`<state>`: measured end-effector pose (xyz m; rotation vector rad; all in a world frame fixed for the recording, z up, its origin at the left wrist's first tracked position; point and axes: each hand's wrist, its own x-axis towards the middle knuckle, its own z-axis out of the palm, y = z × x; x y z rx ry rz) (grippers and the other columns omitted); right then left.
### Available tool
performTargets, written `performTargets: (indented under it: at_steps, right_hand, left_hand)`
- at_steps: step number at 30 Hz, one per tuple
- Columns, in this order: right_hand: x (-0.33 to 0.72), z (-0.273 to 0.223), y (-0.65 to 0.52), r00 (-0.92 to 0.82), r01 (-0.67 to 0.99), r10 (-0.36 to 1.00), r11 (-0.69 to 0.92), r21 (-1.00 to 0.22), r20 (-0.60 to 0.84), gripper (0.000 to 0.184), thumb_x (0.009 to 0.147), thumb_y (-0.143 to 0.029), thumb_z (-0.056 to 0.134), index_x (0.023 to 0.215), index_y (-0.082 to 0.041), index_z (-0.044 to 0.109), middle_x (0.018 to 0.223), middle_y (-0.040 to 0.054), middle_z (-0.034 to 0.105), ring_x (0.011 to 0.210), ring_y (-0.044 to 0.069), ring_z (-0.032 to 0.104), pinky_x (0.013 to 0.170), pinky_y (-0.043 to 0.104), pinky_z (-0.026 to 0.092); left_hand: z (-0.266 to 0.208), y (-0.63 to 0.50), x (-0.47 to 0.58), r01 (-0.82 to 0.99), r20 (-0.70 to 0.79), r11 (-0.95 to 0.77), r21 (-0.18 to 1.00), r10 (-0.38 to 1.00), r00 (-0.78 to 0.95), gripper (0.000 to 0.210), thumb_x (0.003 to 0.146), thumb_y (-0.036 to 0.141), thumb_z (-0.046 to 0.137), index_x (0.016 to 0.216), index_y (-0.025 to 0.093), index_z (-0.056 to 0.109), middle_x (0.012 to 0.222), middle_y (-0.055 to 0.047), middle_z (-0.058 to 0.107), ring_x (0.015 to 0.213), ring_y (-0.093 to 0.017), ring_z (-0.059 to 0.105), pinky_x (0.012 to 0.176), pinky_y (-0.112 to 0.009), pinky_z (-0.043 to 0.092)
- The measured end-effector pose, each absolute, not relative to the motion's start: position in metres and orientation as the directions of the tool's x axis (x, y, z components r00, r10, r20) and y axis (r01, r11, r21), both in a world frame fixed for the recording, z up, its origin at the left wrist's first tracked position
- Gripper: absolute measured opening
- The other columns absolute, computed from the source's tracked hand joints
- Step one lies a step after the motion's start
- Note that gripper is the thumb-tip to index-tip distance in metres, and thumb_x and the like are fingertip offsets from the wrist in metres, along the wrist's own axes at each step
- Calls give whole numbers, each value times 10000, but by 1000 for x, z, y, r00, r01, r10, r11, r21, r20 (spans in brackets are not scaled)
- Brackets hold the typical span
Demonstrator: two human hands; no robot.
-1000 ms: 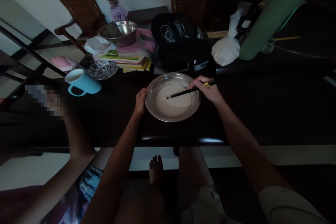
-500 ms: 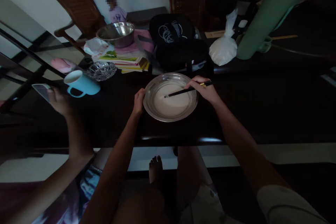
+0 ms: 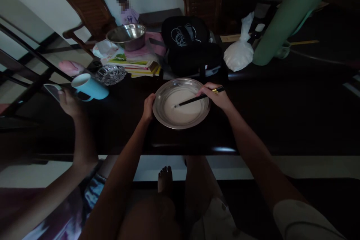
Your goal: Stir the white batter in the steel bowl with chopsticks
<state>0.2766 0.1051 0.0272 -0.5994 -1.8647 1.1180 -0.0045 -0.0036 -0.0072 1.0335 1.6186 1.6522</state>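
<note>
A wide steel bowl (image 3: 181, 125) stands near the front edge of the dark table, with a pale, smooth batter-like mix (image 3: 185, 114) inside. My left hand (image 3: 149, 107) grips the bowl's left rim, its fingers partly hidden behind the rim. Over the right rim, my right hand (image 3: 215, 95) is closed around black chopsticks (image 3: 194, 99) with gold bands near the top. Their tips dip into the mix left of its middle. A tied clear bag of white powder (image 3: 239, 55) sits beyond my right hand.
Behind the bowl lies a black bag (image 3: 194, 56) with a white cable. A blue mug (image 3: 91, 88), glass ashtray (image 3: 110, 75), books (image 3: 143, 69) and another steel bowl (image 3: 128, 41) stand left. A tall green flask (image 3: 284, 26) rises right. Another person's hand (image 3: 69, 102) holds a phone at left.
The chopstick tips have shifted slightly left and down in the mix, my right hand moving slightly with them. My left hand stays on the rim. The view has shifted a little.
</note>
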Motion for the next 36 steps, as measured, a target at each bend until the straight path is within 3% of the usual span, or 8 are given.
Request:
performTargets:
  at_steps: [3, 7, 10, 15, 17, 23, 31, 36]
  right_hand:
    - [280, 27, 111, -418, 4, 785, 505, -863, 458, 361, 882, -565, 594, 726, -264, 719, 755, 5, 753, 789, 182, 692, 802, 363, 540]
    - [288, 26, 120, -253, -82, 886, 379, -922, 388, 440, 922, -574, 523, 667, -236, 641, 551, -13, 652, 547, 145, 645, 638, 320, 531]
    - [285, 26, 116, -342, -114, 863, 355, -928, 372, 462, 909, -599, 528, 657, -229, 641, 522, -13, 635, 531, 146, 644, 609, 312, 523]
    - [276, 27, 105, -521, -35, 714, 529, -848, 467, 350, 898, -511, 600, 708, -243, 721, 758, 18, 755, 812, 182, 695, 817, 359, 535]
    - [277, 26, 109, -466, -15, 735, 550, -835, 493, 322, 901, -483, 606, 715, -246, 720, 768, 15, 755, 825, 182, 690, 828, 361, 531]
    - [283, 21, 124, -257, -114, 884, 374, -921, 391, 471, 938, -585, 482, 662, -230, 623, 508, -22, 619, 498, 129, 619, 596, 301, 512]
    - [272, 21, 111, -490, -21, 731, 536, -844, 476, 345, 904, -512, 586, 714, -249, 704, 783, 9, 751, 848, 174, 688, 845, 350, 524]
    - [283, 24, 118, -265, -85, 850, 450, -889, 456, 414, 921, -540, 535, 652, -239, 625, 572, -15, 655, 585, 149, 657, 644, 315, 509]
  left_hand:
    - [-6, -3, -2, 87, 113, -79, 993, 839, -532, 373, 875, 236, 532, 525, 192, 409, 572, 26, 369, 561, -120, 336, 519, -233, 322]
    - [-5, -2, 0, 66, 111, -90, 994, 840, -530, 362, 872, 179, 510, 524, 189, 410, 574, 30, 355, 557, -115, 325, 528, -231, 316]
    - [-5, 0, -1, 62, 122, -105, 993, 839, -530, 376, 879, 189, 529, 525, 186, 402, 574, 35, 343, 553, -110, 317, 528, -224, 312]
    - [-3, 2, 0, 88, 134, -103, 991, 831, -540, 403, 882, 211, 575, 514, 175, 413, 563, 33, 355, 557, -106, 316, 518, -224, 300]
    - [-2, 2, 0, 102, 145, -107, 989, 831, -537, 407, 887, 188, 560, 506, 171, 418, 557, 30, 358, 562, -107, 316, 525, -224, 303]
    - [-2, 3, 1, 85, 131, -101, 991, 824, -551, 419, 903, 177, 547, 508, 172, 407, 561, 35, 343, 550, -104, 302, 516, -228, 283]
    - [-2, 4, 1, 109, 156, -115, 987, 813, -562, 438, 890, 195, 591, 490, 177, 413, 558, 26, 347, 573, -120, 309, 531, -253, 281]
    - [3, 0, 4, 126, 136, -77, 989, 809, -572, 432, 889, 152, 563, 489, 177, 399, 566, 31, 348, 581, -122, 314, 558, -253, 295]
